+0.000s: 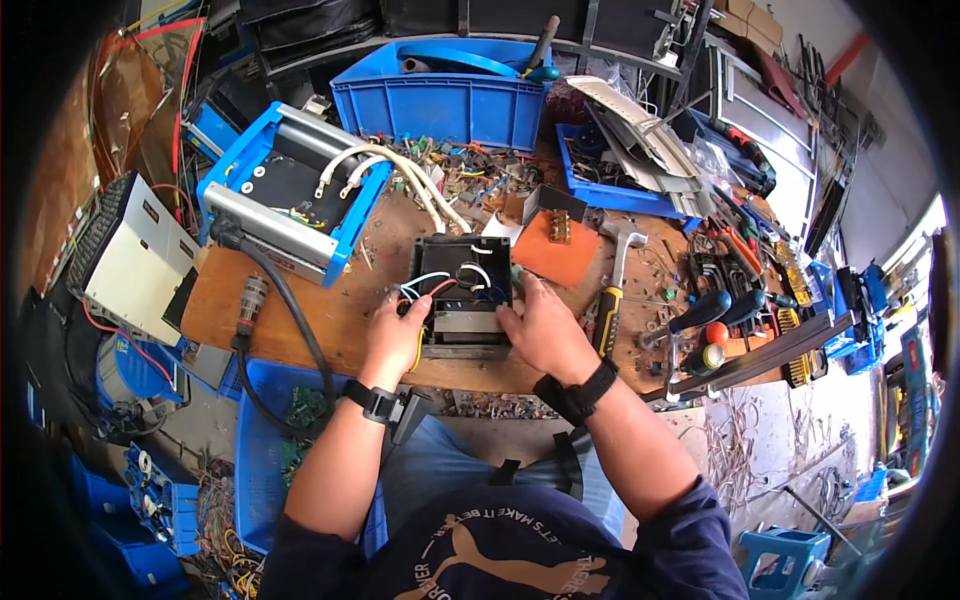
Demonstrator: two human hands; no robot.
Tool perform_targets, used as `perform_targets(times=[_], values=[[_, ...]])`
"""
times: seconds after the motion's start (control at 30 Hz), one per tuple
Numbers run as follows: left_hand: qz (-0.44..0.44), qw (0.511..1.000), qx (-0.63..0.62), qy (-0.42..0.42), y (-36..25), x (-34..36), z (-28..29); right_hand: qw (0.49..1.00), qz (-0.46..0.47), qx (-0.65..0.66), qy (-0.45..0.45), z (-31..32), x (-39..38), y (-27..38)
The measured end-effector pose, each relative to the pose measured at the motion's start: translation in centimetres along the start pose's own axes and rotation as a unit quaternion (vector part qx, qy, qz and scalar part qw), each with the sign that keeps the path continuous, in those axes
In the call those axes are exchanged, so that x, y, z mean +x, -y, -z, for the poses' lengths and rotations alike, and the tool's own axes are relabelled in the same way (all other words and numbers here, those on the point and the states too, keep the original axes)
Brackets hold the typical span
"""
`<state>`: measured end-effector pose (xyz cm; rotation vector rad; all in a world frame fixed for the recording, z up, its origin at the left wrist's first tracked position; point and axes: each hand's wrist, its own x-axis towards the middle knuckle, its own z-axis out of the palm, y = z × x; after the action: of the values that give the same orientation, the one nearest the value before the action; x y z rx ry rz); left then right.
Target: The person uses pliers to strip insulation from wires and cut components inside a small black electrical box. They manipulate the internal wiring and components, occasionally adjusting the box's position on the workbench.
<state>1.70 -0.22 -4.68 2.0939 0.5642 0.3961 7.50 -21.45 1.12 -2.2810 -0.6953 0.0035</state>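
Note:
A black open-topped housing [492, 257] lies on the workbench in front of me, with a grey metal strip [468, 322] across its near part. Thin white, blue and red wires [434, 280] run from inside it to my left hand [393, 335], which is closed around them at the housing's left edge. A yellow wire [418, 352] hangs beside that hand. My right hand [550, 330] grips the housing's right side, thumb over the near right edge; its fingertips are partly hidden. Two thick white cables [425, 190] lead from the housing's far side to a blue-and-silver frame.
The blue-and-silver frame [345, 262] stands at the left with a black cable [285, 300]. Right of the housing lie an orange sheet [560, 262], a hammer [618, 262] and several screwdrivers [700, 312]. Blue bins [440, 112] and scrap stand behind. A blue crate [262, 470] sits below.

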Motion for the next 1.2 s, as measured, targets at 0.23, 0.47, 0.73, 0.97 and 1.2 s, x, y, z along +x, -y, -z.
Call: perform_targets(times=[0.23,0.47,0.73,0.97,1.2], values=[[0.002,1.000,-0.002,0.007,-0.1,-0.3,0.4,0.995,-0.049,0.028,0.080,-1.1,0.5,-1.0],[-0.009,0.996,-0.080,0.046,0.5,-1.0,0.5,0.989,-0.054,0.121,0.060,-1.7,-1.0,-1.4],[-0.120,0.981,-0.152,-0.024,1.2,-5.5,0.2,0.988,-0.062,0.143,-0.020,-2.4,-6.3,0.3],[-0.139,0.974,-0.172,-0.055,2.1,-6.5,-0.2,0.982,0.103,-0.026,-0.154,0.3,-5.6,1.7],[-0.124,0.979,-0.152,-0.053,1.9,-6.2,-0.3,0.970,0.162,-0.153,-0.094,0.5,-2.2,4.2]])
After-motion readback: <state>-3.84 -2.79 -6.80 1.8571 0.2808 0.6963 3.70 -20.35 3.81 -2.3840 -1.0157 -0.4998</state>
